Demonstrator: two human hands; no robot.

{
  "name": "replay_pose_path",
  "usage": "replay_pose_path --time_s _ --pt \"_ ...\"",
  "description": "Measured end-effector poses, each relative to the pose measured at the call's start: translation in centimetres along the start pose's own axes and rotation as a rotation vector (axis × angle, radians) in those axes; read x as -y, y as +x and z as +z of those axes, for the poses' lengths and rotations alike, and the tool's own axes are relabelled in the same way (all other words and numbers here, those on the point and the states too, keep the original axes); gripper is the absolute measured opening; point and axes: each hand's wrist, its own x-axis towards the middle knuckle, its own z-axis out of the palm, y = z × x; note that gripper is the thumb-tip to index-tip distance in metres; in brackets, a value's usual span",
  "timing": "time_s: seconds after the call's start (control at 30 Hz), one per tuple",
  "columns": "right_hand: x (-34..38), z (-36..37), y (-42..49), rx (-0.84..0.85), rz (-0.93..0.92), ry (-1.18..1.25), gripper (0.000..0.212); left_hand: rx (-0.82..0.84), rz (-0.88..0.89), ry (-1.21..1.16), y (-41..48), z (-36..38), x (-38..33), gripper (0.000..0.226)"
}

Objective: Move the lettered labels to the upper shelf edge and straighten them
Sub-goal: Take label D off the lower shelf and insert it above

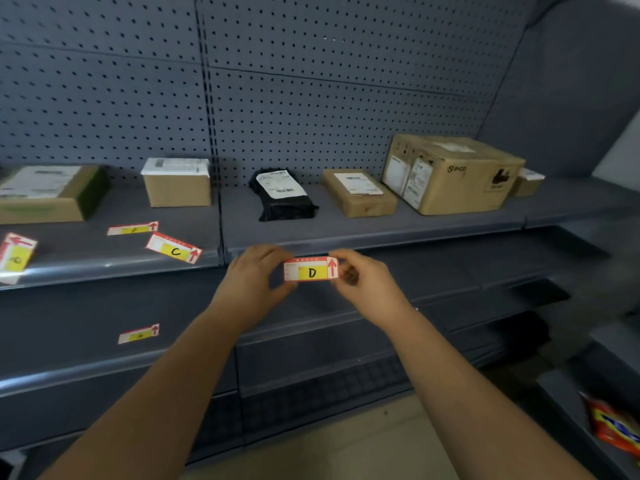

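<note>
Left hand (254,275): centre of frame, fingers curled, pinching the left end of label D (311,269), a small white paper strip with red border, red arrow and yellow patch.
Right hand (360,275): thumb and fingertips pinching the strip's right end.
Label D: held level between both hands, just in front of and slightly below the upper shelf edge (415,236), the grey metal front lip; not yet seated.
Risk, seating: if one end is pressed home first, the strip will likely sit tilted (or buckle in the middle).
Risk, grip: a pinch this light could let the paper drop to the lower shelves.
Label C (174,247): same pattern, lying crooked on the shelf surface at centre left, near the lip; a passing forearm could sweep it off.
Label F (132,228): flat on the shelf just behind C.
Far-left label (15,254): letter unreadable, seems to overhang the lip, so it may fall.
Lower-shelf label (138,333): lower left, still to be moved.
Black plastic parcel (282,194): on the shelf above the hands, well back from the edge.
</note>
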Motion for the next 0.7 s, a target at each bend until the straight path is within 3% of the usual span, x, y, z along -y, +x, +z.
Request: replay_pose_path --time_s 0.3,0.7 --pt "-3.4 -0.1 4.6 0.001 -0.002 0.149 0.041 -0.052 -0.060 0.026 3.4 3.4 1.2 0.045" --pt "-8.2 -1.5 13.0 0.194 -0.091 0.203 0.037 -0.165 -0.163 0.133 8.1 7.1 1.1 0.039"
